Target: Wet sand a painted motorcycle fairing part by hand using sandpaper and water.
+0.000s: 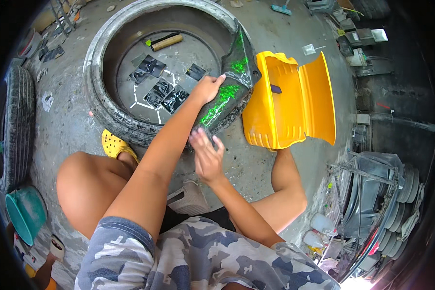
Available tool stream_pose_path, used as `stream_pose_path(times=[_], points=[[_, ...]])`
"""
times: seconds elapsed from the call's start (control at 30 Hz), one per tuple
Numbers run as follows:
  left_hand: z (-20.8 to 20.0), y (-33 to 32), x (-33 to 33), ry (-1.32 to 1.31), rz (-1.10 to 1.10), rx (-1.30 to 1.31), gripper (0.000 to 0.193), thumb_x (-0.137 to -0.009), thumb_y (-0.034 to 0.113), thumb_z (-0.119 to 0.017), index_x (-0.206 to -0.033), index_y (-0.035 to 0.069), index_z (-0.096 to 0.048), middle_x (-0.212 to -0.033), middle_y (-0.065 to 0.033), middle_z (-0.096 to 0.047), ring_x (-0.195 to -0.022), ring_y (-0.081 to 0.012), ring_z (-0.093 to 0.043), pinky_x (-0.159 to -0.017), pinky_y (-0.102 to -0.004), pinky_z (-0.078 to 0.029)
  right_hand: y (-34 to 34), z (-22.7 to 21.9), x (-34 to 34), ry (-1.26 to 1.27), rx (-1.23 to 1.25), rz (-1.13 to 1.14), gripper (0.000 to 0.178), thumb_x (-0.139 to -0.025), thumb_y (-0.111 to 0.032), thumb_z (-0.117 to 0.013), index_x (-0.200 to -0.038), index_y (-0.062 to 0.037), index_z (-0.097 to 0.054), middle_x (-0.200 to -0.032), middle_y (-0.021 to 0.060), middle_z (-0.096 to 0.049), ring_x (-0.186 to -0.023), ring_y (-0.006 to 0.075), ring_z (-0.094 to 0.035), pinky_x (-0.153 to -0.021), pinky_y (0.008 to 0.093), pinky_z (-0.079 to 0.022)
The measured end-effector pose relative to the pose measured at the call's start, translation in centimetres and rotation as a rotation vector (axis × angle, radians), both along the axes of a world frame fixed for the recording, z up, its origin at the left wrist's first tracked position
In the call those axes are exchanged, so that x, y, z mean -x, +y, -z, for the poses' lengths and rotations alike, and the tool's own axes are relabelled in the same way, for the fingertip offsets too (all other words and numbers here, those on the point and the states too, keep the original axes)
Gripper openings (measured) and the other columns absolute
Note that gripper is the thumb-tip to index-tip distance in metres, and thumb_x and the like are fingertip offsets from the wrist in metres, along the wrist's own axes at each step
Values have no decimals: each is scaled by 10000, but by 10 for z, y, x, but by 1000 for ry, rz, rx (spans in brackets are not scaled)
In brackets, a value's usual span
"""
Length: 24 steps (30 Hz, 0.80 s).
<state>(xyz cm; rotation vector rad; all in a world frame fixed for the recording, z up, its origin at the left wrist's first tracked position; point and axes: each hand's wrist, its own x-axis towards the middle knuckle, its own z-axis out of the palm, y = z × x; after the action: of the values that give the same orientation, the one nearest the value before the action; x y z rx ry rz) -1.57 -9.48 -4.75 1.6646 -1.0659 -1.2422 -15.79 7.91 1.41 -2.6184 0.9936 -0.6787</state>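
Note:
A long dark plastic panel with bright green graphics (220, 105), like a motorcycle fairing, lies slanted across the right rim of a large round tyre-like tub (97, 87). My left hand (210, 89) is closed on the panel's edge near its middle, thumb on top. Close to the panel's lower end is my right hand (208, 158), with fingers stretched, the thumb apart and nothing visible in it; its fingertips are blurred. Inside the tub lie several dark square sheets (175, 99) and a tan block with a dark strip (166, 42).
A yellow plastic container (280, 104) with a raised flap stands to the right of the tub. On the left are a tyre (19, 116) and a green basin (26, 212). A cluttered rack (372, 203) and bottles (319, 229) stand at lower right.

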Motion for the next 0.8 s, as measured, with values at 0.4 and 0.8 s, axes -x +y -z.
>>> stream_pose_path(times=[0.4,0.8], points=[[-2,4,-6,-27,-30,-10,828,-804,680,-587,-1154,-69,-632,-1116,-277,-645,-1080,-356,-620,-974,-372,-435,-1,0,-3,-20,-60,12,386,-874,-16,-466,-1223,-74,-619,-1319,78,-587,-1316,190,-473,-1054,468,-235],[-3,-1,-15,-4,118,38,932,-771,668,-635,-1332,-53,-448,-1265,-289,-554,-1192,-350,-547,-1022,-387,-400,17,4,-8,-169,-165,47,369,-851,-19,-487,-1146,-149,-667,-1290,33,-614,-1273,161,-519,-1029,462,-254]])
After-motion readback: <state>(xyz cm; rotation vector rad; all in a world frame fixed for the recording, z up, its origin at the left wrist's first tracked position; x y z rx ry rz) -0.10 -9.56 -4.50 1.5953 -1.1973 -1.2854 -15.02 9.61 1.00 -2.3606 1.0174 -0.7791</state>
